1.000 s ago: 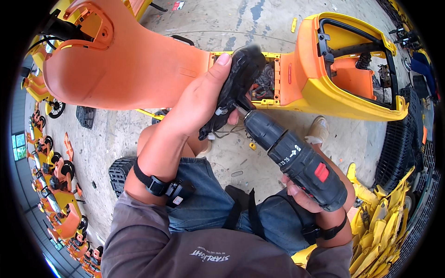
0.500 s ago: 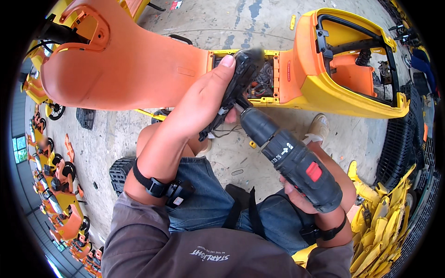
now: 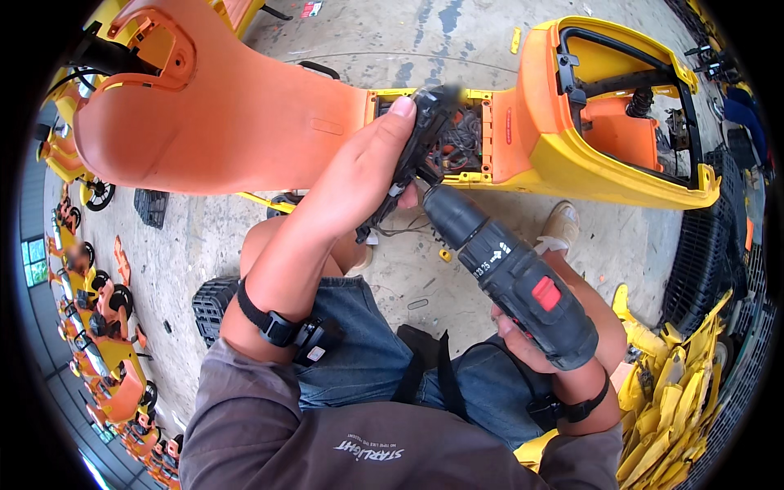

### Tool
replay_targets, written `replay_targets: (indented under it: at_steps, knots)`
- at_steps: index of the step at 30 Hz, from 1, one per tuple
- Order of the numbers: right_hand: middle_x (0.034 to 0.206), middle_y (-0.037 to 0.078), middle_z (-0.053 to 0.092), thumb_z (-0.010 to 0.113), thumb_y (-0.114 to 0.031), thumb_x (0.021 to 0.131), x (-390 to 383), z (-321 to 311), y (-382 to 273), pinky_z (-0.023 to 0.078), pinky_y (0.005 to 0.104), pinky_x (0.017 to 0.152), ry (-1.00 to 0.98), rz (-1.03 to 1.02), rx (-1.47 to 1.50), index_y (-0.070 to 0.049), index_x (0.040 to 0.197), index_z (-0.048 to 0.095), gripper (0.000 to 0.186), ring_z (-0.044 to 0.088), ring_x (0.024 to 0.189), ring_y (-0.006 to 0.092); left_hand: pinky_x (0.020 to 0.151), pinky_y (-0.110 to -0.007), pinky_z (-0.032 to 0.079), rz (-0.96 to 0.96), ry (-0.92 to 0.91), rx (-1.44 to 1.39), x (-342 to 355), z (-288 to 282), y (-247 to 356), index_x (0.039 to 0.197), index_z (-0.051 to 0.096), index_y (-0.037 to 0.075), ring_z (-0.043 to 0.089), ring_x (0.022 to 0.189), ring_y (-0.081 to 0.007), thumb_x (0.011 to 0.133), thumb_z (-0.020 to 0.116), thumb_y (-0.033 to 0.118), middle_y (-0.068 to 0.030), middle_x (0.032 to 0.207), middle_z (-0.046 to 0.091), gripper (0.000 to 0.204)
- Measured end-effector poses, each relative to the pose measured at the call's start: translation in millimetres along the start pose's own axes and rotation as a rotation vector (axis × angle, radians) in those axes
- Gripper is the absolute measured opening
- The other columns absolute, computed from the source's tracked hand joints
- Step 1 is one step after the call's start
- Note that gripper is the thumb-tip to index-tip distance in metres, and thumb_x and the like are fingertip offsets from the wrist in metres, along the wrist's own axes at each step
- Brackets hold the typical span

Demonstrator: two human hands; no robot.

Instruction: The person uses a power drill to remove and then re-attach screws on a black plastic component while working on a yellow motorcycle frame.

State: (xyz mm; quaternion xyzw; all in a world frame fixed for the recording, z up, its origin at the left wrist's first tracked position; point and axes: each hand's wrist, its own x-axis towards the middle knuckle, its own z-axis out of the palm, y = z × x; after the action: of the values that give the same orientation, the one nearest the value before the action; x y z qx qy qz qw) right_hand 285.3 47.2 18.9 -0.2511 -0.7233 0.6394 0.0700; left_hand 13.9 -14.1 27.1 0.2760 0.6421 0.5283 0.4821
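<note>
My left hand [image 3: 363,167] grips a black plastic part [image 3: 429,118], held tilted over the open middle of an orange and yellow scooter body, where a tangle of wires [image 3: 464,135] shows. My right hand [image 3: 523,347] is closed round the handle of a black cordless drill [image 3: 506,278] with a red switch. The drill points up and left, its front end at the lower edge of the black part; whether the bit is seated in a fastener I cannot tell. The scooter's orange front panel [image 3: 220,122] lies to the left, its yellow rear frame [image 3: 604,171] to the right.
Several orange and yellow scooters [image 3: 106,343] line the left side. A heap of yellow plastic panels [image 3: 661,408] lies at lower right beside black crates [image 3: 694,253]. Another black crate [image 3: 212,302] is by my left leg. A small yellow piece [image 3: 445,255] lies on the concrete floor [image 3: 425,302].
The drill and my right hand have shifted slightly up and left over the last second. The black part has moved a little with my left hand; both grips are unchanged.
</note>
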Motion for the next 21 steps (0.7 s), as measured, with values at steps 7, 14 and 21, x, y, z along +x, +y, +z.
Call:
replay_targets:
  at_steps: [7,14,21]
  knots:
    - [0.113,0.013,0.062,0.041,-0.005,0.096,6.7,-11.6,-7.6,0.054,0.0307,0.084,-0.109,-0.132,-0.242,0.001,0.130,0.049,0.036,0.063,0.098,0.0199,0.052,-0.023,0.047,-0.030,0.014,0.023,1.4,0.0,4.4,0.100,0.064,-0.001,0.056,0.056,-0.0107,0.102,0.028,0.053,-0.0075,0.075,0.063,0.065]
    - [0.100,0.006,0.063,0.054,-0.012,0.087,1.2,-8.0,1.2,0.047,0.0334,0.090,-0.035,0.049,0.006,-0.005,0.119,0.055,0.033,0.062,0.092,0.0198,0.053,-0.023,0.048,-0.048,0.061,0.016,4.5,3.1,0.3,0.101,0.065,0.000,0.057,0.058,-0.0106,0.102,0.027,0.054,-0.0073,0.077,0.065,0.065]
    - [0.109,0.016,0.063,0.034,-0.017,0.097,3.1,-15.2,-3.8,0.055,0.0350,0.077,-0.100,-0.164,-0.206,0.001,0.132,0.047,0.042,0.064,0.090,0.0258,0.053,-0.023,0.048,-0.036,0.061,0.007,5.1,2.4,1.1,0.101,0.066,0.001,0.058,0.058,-0.0109,0.102,0.027,0.054,-0.0073,0.077,0.066,0.066]
